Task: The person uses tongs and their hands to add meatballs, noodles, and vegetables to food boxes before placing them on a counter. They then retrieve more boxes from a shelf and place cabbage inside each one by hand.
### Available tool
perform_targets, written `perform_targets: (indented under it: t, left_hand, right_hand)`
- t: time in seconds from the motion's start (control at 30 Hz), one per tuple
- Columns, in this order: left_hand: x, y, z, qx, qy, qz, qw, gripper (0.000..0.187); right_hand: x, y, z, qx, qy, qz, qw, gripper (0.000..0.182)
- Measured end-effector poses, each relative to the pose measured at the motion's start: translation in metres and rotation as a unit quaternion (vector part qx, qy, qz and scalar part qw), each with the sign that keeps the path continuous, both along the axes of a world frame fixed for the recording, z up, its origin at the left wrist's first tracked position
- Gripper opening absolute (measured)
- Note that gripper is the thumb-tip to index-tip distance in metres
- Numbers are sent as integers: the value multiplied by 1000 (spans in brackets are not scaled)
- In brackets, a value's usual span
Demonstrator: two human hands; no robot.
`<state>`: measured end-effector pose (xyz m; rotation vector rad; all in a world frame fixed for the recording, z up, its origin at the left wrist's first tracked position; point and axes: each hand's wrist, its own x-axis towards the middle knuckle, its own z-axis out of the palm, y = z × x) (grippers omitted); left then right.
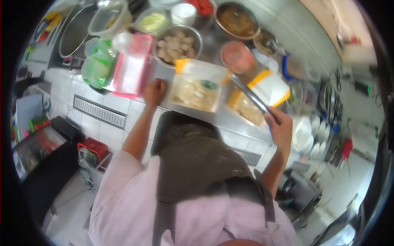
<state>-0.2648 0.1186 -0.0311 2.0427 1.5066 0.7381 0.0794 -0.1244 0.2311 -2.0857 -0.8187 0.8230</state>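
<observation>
My right hand [280, 125] grips a pair of metal tongs [251, 93], whose far end points up and left between two open takeaway boxes. The left box [175, 98] holds pale food with a patch of dark green leaves [208, 85]. In the right box [232, 99] lies similar pale food, partly behind the tongs; its lid is white with yellow edges. Curled into a fist at the counter's front edge, my left hand [155, 92] sits just left of the left box. I see nothing in it.
Behind the boxes stand a steel bowl of round balls [177, 46], a bowl of pink food [238, 56] and a steel bowl of brown food [237, 20]. A pink tray [141, 67] and green bags [98, 61] lie left. White bowls [302, 133] are stacked at right.
</observation>
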Motion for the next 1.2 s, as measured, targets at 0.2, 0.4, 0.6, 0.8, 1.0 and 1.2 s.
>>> perform_targets:
  t: [0.2,0.4,0.6,0.8,1.0,1.2]
  left_hand:
    - [-3,-1,15,-30,-37,-14,999,20]
    - [-8,-1,21,-45,-38,-21,998,20]
    - [-10,-3,14,-14,-59,-30,998,19]
    - [-10,-1,10,2,-67,-53,996,17]
    - [-12,0,14,-15,-78,-56,995,16]
    - [-11,3,20,-49,-103,-72,991,12]
  right_hand:
    - [-77,233,32,33,-210,213,954,31]
    - [-125,396,-2,-54,-364,331,869,28]
    - [-175,450,37,-141,-456,424,770,22]
    - [-191,440,22,-58,-533,533,655,16]
    - [-130,407,3,-17,-444,425,788,18]
    - [-84,362,21,40,-309,304,900,24]
